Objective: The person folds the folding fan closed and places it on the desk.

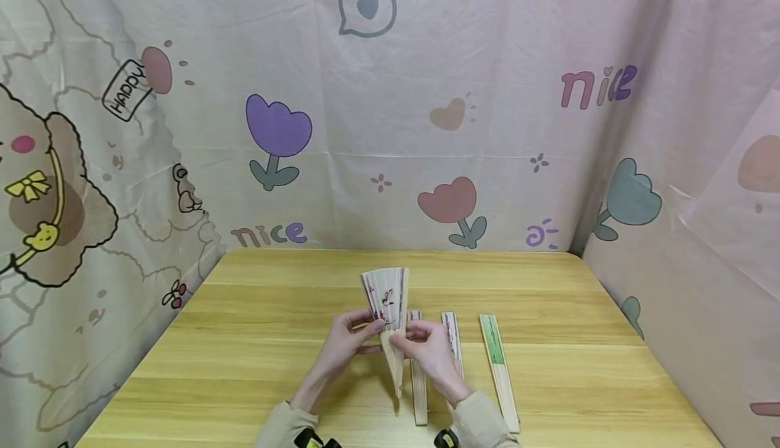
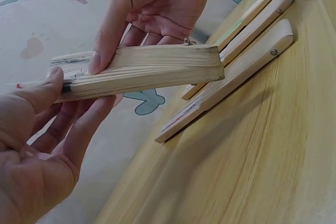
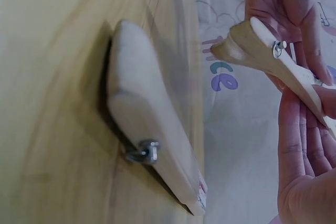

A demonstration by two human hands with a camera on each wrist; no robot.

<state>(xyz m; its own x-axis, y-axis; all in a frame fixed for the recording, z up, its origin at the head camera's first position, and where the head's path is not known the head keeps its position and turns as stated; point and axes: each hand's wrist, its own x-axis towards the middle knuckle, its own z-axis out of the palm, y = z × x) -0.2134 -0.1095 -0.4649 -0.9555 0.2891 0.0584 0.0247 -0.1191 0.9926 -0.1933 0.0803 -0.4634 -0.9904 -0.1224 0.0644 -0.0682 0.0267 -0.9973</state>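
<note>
A folding fan [image 1: 390,299], partly spread, is held upright above the table between both hands. White leaf with a red and dark flower print tops its pale wooden ribs, which taper down to the pivot. My left hand [image 1: 346,343] pinches the left side of the fan, thumb in front and fingers behind. From the other side my right hand [image 1: 429,346] pinches the ribs just under the leaf. In the left wrist view the fan's rib bundle [image 2: 152,72] lies between the two thumbs and fingers. A metal ring at the pivot [image 3: 278,49] shows in the right wrist view.
On the wooden table [image 1: 244,367] lie three folded fans: one [image 1: 419,387] beside the held fan, a white-leafed one [image 1: 452,333] partly behind the right hand, and a green-leafed one [image 1: 498,367] farther right. Printed cloth [image 1: 378,130] hangs behind and along the sides.
</note>
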